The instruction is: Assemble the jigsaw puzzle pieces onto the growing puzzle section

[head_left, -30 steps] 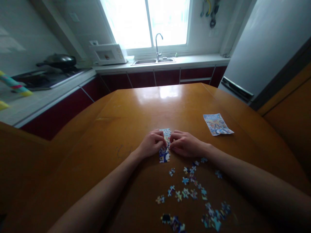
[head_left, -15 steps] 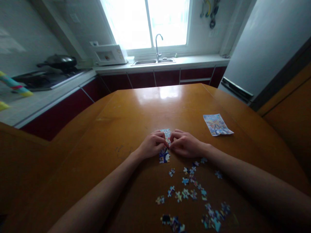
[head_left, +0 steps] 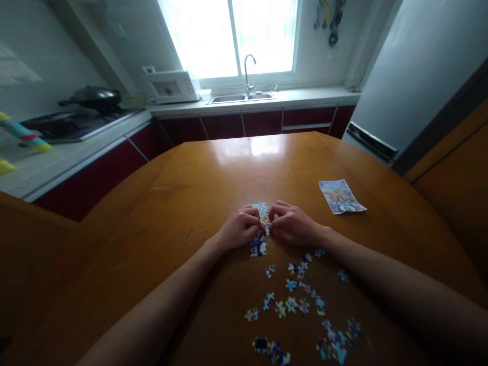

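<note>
A partly joined jigsaw puzzle [head_left: 259, 248], a narrow upright strip with a blue and white lower end, lies on the wooden table between my hands. My left hand [head_left: 241, 226] rests on its left side, fingers curled and fingertips pressed on the pieces. At the strip's right edge is my right hand [head_left: 292, 223], its thumb and fingers drawn together in a pinch; whatever they hold is hidden. Loose jigsaw pieces [head_left: 291, 305] are scattered below the hands, with one piece [head_left: 270, 271] just under the strip.
A creased picture sheet [head_left: 342, 197] lies to the right on the wooden table [head_left: 213, 178]. More puzzle pieces [head_left: 335, 340] are heaped near the front. Beyond the table stand a counter with a sink [head_left: 240, 97], a microwave [head_left: 171, 86], a wok [head_left: 93, 96] and a fridge [head_left: 412, 76].
My right hand has shifted slightly to the right, showing more of the strip's right edge. The left hand stays in place on the puzzle.
</note>
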{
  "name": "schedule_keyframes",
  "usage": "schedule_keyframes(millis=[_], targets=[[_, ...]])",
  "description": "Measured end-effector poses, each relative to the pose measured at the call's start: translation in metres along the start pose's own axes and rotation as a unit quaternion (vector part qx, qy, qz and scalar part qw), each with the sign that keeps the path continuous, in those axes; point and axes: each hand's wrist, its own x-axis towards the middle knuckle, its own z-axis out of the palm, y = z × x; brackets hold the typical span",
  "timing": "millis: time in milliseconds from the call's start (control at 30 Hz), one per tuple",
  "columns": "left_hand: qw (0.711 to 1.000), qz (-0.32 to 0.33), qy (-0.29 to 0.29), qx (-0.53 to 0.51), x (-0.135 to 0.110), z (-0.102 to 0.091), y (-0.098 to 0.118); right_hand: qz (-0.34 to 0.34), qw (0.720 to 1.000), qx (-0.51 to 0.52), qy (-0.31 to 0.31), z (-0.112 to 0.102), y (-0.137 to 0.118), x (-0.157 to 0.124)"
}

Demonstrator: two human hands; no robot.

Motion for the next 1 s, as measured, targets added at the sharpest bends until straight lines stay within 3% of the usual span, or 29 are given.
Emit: schedule_keyframes(millis=[433, 633, 1000], targets=[[1.000, 0.020, -0.013, -0.005, 0.0004, -0.0027, 0.0041, -0.004, 1.000, -0.008, -0.008, -0.0019, -0.0019, 0.0015], [1.000, 0.012, -0.012, 0.000, 0.0004, -0.0017, 0.0030, -0.020, 0.999, 0.024, 0.021, -0.0017, -0.0022, 0.0011], [1.000, 0.019, -0.009, -0.014, 0.0015, -0.0024, 0.0043, -0.036, 0.999, 0.017, -0.020, -0.0020, -0.0041, 0.0021]])
